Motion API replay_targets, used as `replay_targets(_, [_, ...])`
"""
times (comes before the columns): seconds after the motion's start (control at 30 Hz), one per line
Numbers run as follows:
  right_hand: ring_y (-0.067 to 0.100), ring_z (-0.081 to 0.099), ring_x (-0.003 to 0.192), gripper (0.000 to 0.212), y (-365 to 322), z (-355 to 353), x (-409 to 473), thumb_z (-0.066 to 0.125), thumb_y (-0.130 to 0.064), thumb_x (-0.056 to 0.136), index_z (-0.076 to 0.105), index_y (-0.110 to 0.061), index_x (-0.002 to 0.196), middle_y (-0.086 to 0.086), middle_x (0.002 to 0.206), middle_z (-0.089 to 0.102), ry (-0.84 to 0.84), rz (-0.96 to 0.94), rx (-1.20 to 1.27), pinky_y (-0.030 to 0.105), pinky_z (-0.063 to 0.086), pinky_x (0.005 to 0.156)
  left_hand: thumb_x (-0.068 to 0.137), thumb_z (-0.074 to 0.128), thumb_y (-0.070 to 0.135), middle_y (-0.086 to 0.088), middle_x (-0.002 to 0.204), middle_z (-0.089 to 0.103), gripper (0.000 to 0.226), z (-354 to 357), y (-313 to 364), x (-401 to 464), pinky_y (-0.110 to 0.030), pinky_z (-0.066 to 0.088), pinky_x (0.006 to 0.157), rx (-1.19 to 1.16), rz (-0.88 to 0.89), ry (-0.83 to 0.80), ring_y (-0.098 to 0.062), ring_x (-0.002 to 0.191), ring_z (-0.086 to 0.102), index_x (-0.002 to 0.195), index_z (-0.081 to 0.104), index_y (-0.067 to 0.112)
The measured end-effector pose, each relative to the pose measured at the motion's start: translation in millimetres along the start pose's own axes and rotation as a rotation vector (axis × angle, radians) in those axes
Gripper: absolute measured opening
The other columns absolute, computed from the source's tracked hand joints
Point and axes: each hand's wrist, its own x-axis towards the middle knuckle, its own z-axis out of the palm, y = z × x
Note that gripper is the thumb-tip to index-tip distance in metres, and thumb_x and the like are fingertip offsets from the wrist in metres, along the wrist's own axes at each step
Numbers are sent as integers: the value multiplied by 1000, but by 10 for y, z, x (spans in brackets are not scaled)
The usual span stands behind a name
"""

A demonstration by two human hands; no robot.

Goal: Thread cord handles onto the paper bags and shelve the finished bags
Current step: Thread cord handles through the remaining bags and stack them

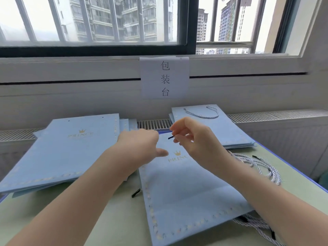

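Two hands (140,146), three groups of blue paper bags (186,189), one paper sign (165,78), several loose cords (257,164)

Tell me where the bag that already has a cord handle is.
In the head view, the finished bag lies on top of the stack at the far right of the table, just beyond the right hand, below the paper sign on the wall.

bag stacks (71,148) (230,128) flank centre, loose cords (257,164) clutter right side
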Motion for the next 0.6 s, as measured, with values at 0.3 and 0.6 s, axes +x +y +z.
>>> replay_targets(0.3, [10,58,75,15,-58,-45,-7,56,-7,92,45,-17,91,-5,83,58,27,-103,-100,21,46,63,93,42,49,12,74,63,25,15,79,10,-32,51,75,-447,282,167,-10,78,61,80,55,31])
replay_targets(0.6, [11,52,65,18,198,-242,56,46,-19,98,62,-17,91,-8,73,64,-100,99,-322,34,44,66,101,32,30,8,61,64,34,103,-127,142,-41,49,77,-730,64,541,-18,75,61,72,50,24])
